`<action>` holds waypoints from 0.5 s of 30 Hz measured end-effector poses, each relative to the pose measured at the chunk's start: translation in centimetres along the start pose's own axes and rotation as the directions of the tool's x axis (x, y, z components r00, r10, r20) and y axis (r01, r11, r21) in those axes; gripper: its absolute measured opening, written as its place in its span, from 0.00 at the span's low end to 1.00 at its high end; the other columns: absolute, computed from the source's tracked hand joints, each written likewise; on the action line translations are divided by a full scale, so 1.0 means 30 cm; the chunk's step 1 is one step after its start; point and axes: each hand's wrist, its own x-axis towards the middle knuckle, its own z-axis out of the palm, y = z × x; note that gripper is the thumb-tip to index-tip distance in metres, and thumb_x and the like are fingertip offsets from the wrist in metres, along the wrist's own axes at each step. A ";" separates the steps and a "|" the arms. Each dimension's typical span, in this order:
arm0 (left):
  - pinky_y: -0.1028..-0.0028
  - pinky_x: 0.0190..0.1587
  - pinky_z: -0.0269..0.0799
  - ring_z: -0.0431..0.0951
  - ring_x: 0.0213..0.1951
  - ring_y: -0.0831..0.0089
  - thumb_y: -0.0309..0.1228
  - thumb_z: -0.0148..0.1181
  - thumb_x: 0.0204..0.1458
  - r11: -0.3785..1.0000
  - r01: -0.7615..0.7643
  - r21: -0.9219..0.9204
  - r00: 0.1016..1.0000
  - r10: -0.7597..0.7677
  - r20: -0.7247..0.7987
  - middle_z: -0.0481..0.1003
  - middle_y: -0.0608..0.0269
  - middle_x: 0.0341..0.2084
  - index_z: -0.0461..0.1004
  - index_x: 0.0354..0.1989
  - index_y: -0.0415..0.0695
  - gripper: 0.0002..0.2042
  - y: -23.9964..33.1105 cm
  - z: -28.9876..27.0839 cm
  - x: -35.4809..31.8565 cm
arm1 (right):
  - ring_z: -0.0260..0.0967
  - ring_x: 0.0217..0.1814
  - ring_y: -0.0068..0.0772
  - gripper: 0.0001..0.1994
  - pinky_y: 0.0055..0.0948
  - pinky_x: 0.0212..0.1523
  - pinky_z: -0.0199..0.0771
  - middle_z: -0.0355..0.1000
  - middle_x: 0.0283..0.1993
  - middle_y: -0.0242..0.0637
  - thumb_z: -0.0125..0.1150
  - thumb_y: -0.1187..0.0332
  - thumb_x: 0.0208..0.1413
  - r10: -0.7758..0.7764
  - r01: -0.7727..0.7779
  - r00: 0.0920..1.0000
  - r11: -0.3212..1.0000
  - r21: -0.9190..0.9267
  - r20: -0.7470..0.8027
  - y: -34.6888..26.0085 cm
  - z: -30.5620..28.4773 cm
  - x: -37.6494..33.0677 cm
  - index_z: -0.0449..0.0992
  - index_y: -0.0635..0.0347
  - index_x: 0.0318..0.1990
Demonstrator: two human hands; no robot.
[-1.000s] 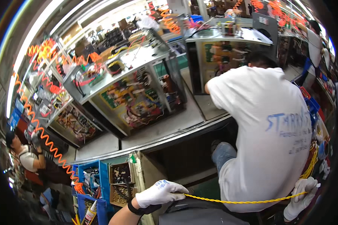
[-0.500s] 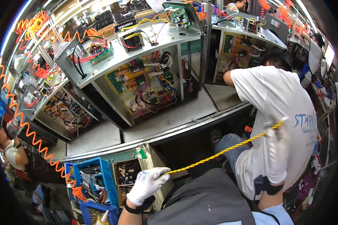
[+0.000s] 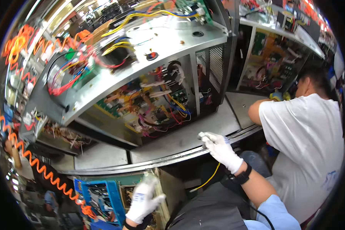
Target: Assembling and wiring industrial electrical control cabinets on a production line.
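Yellow cable (image 3: 212, 177), one; white-gloved hands (image 3: 143, 203) (image 3: 221, 150), two

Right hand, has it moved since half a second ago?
Yes, leftward: the right hand, earlier well right of the nearest metal cabinet, is now below that cabinet's right end in the picture.

Release of the yellow cord (image 3: 210, 179) by the left hand (image 3: 143, 200), now with thumb spread. Shift of the right hand (image 3: 221, 150) from before the co-worker's white shirt (image 3: 303, 145) to the front edge of the bench (image 3: 176, 148). Slackening of the cord from a taut line between both hands to a drooping length beneath the right hand, one end loose.
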 end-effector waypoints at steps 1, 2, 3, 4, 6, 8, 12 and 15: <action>0.64 0.58 0.63 0.69 0.56 0.51 0.31 0.61 0.48 0.995 0.088 0.053 0.960 -0.071 -0.271 0.68 0.44 0.55 0.61 0.62 0.40 0.31 -0.007 -0.039 0.034 | 0.74 0.32 0.42 0.13 0.37 0.34 0.73 0.75 0.32 0.39 0.51 0.62 0.62 -0.207 0.197 0.978 0.943 -0.267 -0.008 0.073 0.014 0.078 0.76 0.59 0.45; 0.66 0.60 0.61 0.67 0.58 0.53 0.30 0.62 0.46 0.979 0.189 0.078 0.842 -0.121 -0.526 0.67 0.43 0.56 0.58 0.64 0.37 0.34 -0.039 -0.081 0.052 | 0.71 0.37 0.53 0.12 0.46 0.39 0.71 0.74 0.35 0.46 0.50 0.61 0.60 -0.182 0.166 0.983 0.882 -0.442 0.005 0.011 0.044 0.142 0.77 0.58 0.38; 0.67 0.61 0.59 0.66 0.59 0.56 0.29 0.60 0.47 0.950 0.266 -0.165 0.755 -0.312 -0.577 0.66 0.45 0.57 0.55 0.65 0.36 0.35 -0.058 -0.143 0.097 | 0.72 0.36 0.52 0.15 0.46 0.39 0.71 0.74 0.31 0.45 0.49 0.58 0.60 -0.065 0.061 0.998 0.830 -0.554 0.013 0.059 0.056 0.218 0.76 0.58 0.31; 0.68 0.61 0.58 0.66 0.59 0.60 0.28 0.59 0.49 0.858 0.320 -0.401 0.643 -0.508 -0.573 0.65 0.46 0.58 0.52 0.66 0.35 0.35 -0.090 -0.209 0.146 | 0.72 0.37 0.52 0.16 0.46 0.40 0.71 0.74 0.28 0.45 0.49 0.56 0.60 -0.055 0.009 0.997 0.782 -0.623 -0.056 0.085 0.073 0.270 0.76 0.56 0.29; 0.67 0.60 0.59 0.66 0.58 0.65 0.29 0.58 0.52 0.807 0.259 -0.531 0.580 -0.570 -0.582 0.65 0.51 0.58 0.53 0.66 0.34 0.33 -0.219 -0.314 0.207 | 0.74 0.37 0.49 0.15 0.46 0.39 0.71 0.76 0.31 0.43 0.49 0.56 0.59 0.060 -0.084 0.997 0.739 -0.669 -0.058 0.134 0.104 0.368 0.78 0.54 0.32; 0.70 0.59 0.60 0.68 0.54 0.69 0.32 0.56 0.56 0.702 0.233 -0.673 0.596 -0.650 -0.471 0.66 0.55 0.54 0.56 0.64 0.36 0.29 -0.372 -0.350 0.229 | 0.76 0.38 0.45 0.13 0.45 0.37 0.70 0.77 0.35 0.40 0.51 0.56 0.57 -0.039 0.015 0.999 0.645 -0.764 -0.013 0.199 0.139 0.422 0.79 0.52 0.36; 0.71 0.56 0.64 0.69 0.51 0.71 0.35 0.53 0.59 0.644 0.176 -0.744 0.684 -0.623 -0.378 0.68 0.61 0.51 0.62 0.58 0.36 0.22 -0.477 -0.347 0.289 | 0.77 0.40 0.43 0.12 0.44 0.36 0.70 0.78 0.38 0.37 0.53 0.57 0.55 0.048 -0.011 0.999 0.552 -0.834 0.019 0.219 0.139 0.481 0.79 0.50 0.39; 0.64 0.51 0.68 0.73 0.46 0.59 0.23 0.51 0.53 0.976 0.216 -0.007 0.799 -0.181 -0.573 0.72 0.51 0.45 0.71 0.50 0.39 0.15 -0.699 -0.382 0.218 | 0.77 0.39 0.42 0.13 0.44 0.32 0.69 0.78 0.37 0.36 0.55 0.57 0.54 0.124 0.039 0.985 0.527 -0.849 0.122 0.214 0.136 0.501 0.78 0.50 0.42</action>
